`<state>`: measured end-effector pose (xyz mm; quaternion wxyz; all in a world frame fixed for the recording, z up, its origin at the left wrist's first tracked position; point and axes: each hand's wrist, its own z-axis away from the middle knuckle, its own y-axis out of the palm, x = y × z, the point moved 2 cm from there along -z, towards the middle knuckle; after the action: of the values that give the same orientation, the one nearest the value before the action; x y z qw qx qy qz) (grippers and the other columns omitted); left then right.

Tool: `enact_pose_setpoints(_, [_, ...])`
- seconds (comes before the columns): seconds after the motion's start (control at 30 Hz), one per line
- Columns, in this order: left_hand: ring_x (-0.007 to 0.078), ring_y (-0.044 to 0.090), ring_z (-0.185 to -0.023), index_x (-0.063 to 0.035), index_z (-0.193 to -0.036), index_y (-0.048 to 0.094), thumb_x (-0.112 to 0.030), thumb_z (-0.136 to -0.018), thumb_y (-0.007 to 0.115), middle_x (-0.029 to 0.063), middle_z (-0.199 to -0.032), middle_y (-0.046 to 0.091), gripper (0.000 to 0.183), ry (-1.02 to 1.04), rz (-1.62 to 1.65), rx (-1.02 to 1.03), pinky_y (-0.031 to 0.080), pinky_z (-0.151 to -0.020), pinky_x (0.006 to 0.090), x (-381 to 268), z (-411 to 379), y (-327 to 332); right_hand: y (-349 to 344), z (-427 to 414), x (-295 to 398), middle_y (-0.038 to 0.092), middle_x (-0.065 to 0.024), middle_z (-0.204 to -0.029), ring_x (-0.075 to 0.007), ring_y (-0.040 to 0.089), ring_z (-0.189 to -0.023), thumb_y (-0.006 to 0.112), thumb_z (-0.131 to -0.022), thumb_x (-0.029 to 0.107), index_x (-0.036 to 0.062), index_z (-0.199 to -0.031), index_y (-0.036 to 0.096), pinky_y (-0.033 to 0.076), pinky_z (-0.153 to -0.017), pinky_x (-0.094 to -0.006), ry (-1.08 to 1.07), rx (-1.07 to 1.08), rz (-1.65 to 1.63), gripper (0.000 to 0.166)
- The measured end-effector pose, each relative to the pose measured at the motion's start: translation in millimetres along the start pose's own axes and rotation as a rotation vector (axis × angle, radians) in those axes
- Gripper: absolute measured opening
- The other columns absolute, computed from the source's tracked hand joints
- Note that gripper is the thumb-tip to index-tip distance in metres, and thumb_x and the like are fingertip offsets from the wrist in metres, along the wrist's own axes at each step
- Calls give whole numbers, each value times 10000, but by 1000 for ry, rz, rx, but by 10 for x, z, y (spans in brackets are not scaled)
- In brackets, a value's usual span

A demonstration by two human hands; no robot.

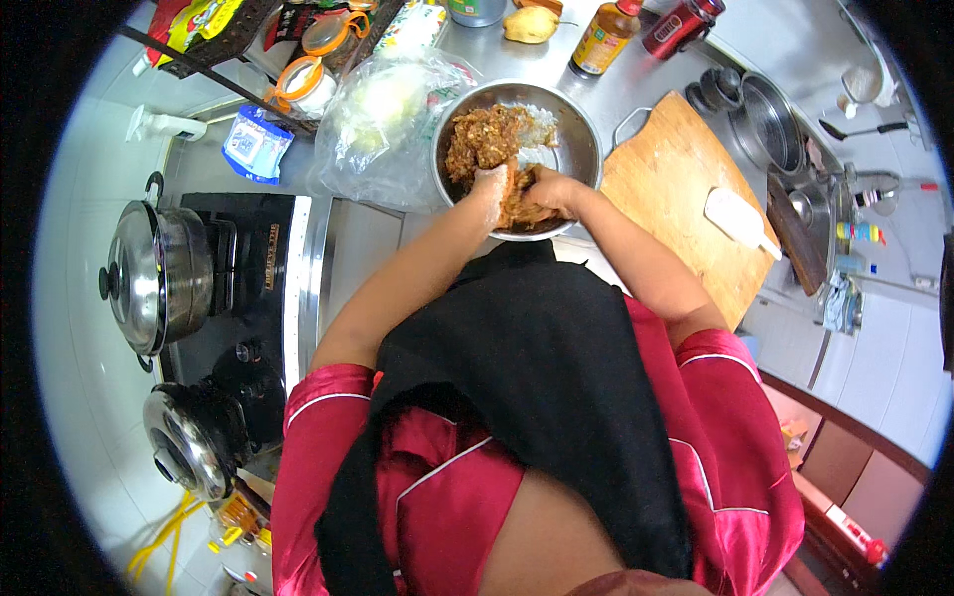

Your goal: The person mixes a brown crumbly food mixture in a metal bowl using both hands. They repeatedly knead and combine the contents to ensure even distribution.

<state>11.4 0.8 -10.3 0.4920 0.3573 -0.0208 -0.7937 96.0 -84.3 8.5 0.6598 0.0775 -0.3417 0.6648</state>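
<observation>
Both my hands are inside a stainless steel bowl [590, 149] at the counter's front edge. Brown minced filling [484, 138] lies heaped on the bowl's left side, with a pale, translucent chopped ingredient [538, 128] behind it. My left hand [492, 195], whitish at the wrist and thumb, presses into the mixture at the near left. Opposite it, my right hand [550, 192] has its fingers curled around some of the same brown mixture. The fingertips of both hands are buried, and the mixture hides how far the left fingers are closed.
A clear plastic bag [380, 127] lies left of the bowl. To the right is a wooden board [671, 171] with a white scoop [734, 216]. A sauce bottle [600, 45] and a pear [531, 24] stand behind. Lidded pots [182, 276] occupy the stove at left.
</observation>
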Motion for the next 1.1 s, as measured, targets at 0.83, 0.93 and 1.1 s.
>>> enact_pose_setpoints(0.83, [285,617,-767,-76,-1035,542,-321,-875,461,133,-884,593,304,-29,-348,-62,513,-563,495,70,-143,-107,-198,-156,-53,509,-272,-1171,-397,518,-1063,604,-698,184,-106,-1167,431,474,-846,-404,7,-199,189,578])
enact_pose_setpoints(0.93, [302,607,-822,-91,-1121,501,-333,-906,400,148,-1008,569,339,-143,177,160,524,-650,480,285,-509,-147,212,-4,-7,607,-135,-888,-236,589,-752,654,-653,74,-13,-984,568,504,-621,-311,-119,2,-560,353])
enact_pose_setpoints(1.1, [276,618,-741,-34,-1081,528,-158,-872,452,140,-894,597,255,-139,386,213,526,-622,411,202,-439,-114,190,210,75,603,-64,-765,-155,562,-644,624,-673,10,21,-927,584,477,-567,-280,-384,-104,-600,256])
